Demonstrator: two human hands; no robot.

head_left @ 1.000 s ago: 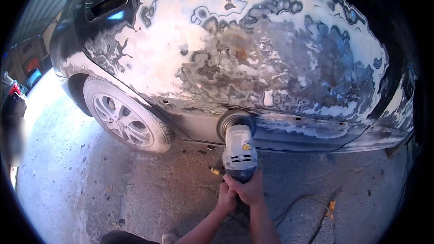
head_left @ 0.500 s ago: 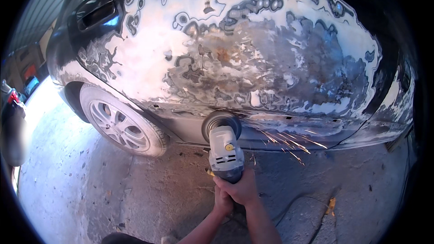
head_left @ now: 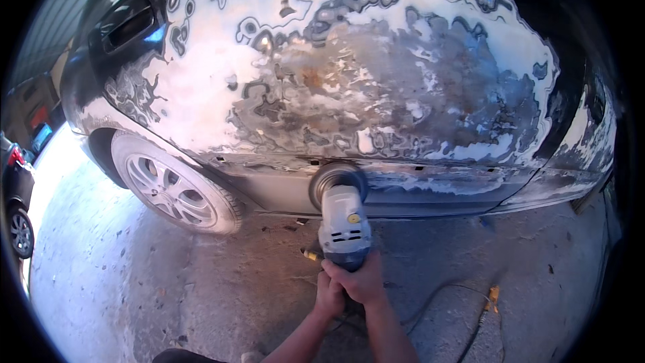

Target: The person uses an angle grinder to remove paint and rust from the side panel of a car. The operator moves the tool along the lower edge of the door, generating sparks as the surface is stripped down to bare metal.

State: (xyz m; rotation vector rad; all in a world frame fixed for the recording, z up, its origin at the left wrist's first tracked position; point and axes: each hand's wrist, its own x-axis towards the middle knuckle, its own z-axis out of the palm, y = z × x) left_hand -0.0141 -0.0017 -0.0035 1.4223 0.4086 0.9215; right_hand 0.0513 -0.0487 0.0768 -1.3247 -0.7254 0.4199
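Observation:
Both of my hands are wrapped round the rear end of a white and grey angle grinder. My left hand is lower and to the left, and my right hand sits higher and to the right, overlapping it. The round disc at the grinder's head is at the lower strip of a car door, close to a row of small dark slots. Whether it touches the metal cannot be made out. Above it, the door panel is stripped in patches of white filler, bare grey metal and rust.
The car's dusty front wheel stands to the left. A dark cable with a yellow connector lies on the concrete floor at right. At the far left stands another dark car.
The grinder has shifted slightly right along the door's lower strip, both hands still on it. Sparks flew rightward from the disc earlier; now none show. My view has turned slightly.

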